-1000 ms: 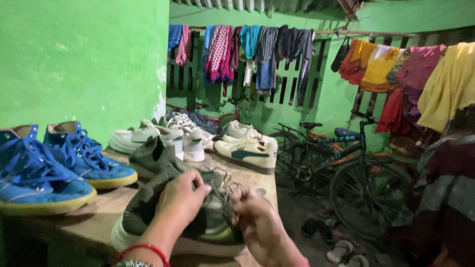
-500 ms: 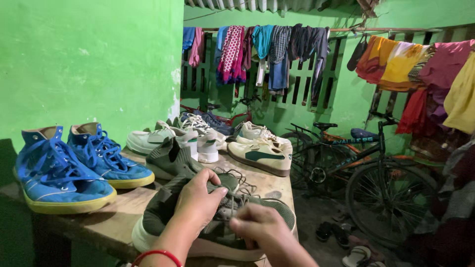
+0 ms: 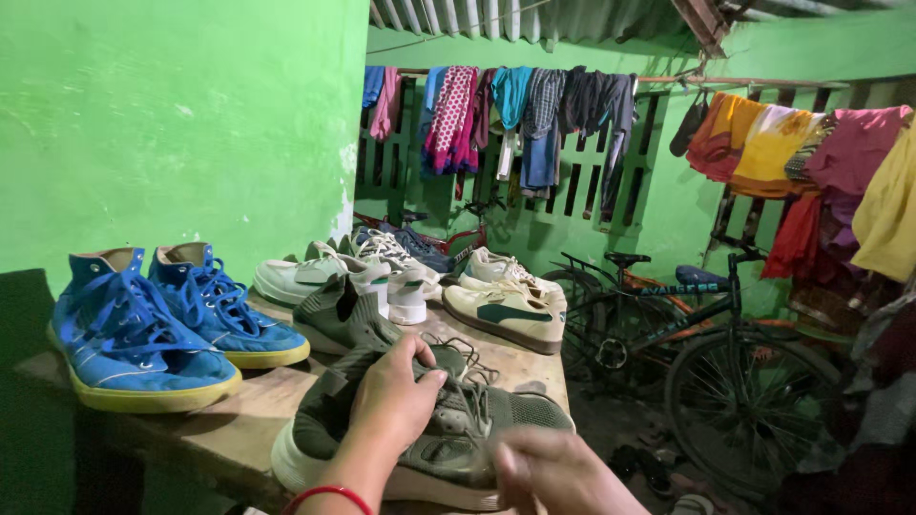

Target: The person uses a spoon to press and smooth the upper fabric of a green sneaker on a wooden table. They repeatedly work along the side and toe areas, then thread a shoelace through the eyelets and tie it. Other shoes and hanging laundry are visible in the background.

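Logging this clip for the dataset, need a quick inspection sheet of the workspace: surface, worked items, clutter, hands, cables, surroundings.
Surface: wooden table, rough, against a green wall.
Job's things: olive-grey sneaker at the near edge, laces loose; its mate just behind.
Clutter: blue high-top pair, yellow soles; white sneakers; cream sneaker pair at the far end.
Hands: left hand rests on the sneaker's collar, no clear grip; right hand blurred, near the laces, hold unclear.
Cables: nothing seen.
Surroundings: bicycle to the right; clothes hung on a line; sandals on the floor.
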